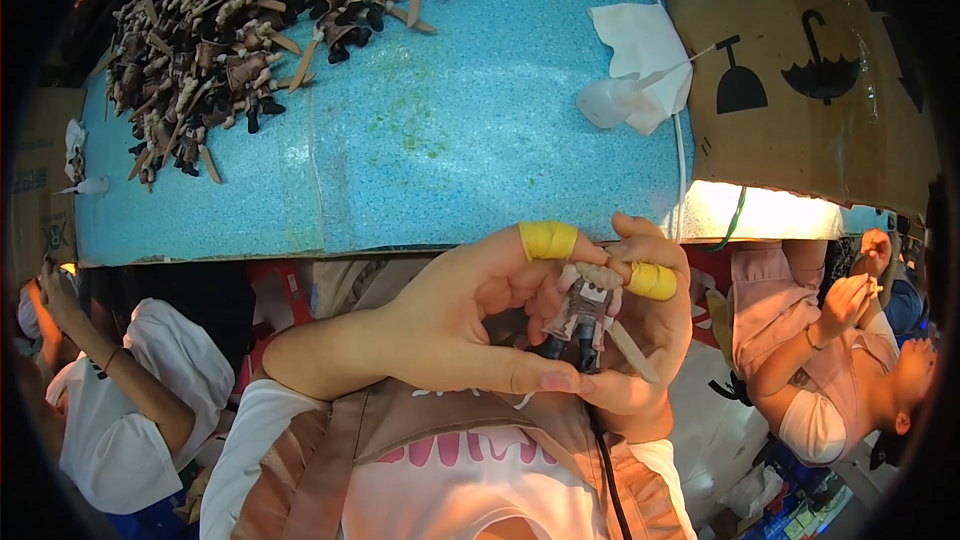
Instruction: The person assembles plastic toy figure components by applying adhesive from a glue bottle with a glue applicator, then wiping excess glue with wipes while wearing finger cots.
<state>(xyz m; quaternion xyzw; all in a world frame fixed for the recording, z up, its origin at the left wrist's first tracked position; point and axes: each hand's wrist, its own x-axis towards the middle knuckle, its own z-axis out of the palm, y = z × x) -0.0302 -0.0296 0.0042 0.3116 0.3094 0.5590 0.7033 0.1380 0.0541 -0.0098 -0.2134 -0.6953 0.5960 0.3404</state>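
Small toy figure [585, 312], long axis near upright with dark boots downward, pinched between closed left hand [470, 315] and closed right hand [640, 340], both with yellow-taped fingers, just off the blue table's [450, 140] near edge; figure pile [230, 30] far-left corner; brown carton [800, 60] with black umbrella symbols, right edge.

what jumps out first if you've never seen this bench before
Low in the middle, the left hand and right hand together pinch a small toy figure, each hand with a finger wrapped in yellow tape. At the far left of the blue table lies a big pile of similar brown figures. A white squeeze bottle rests on tissue by the right edge.
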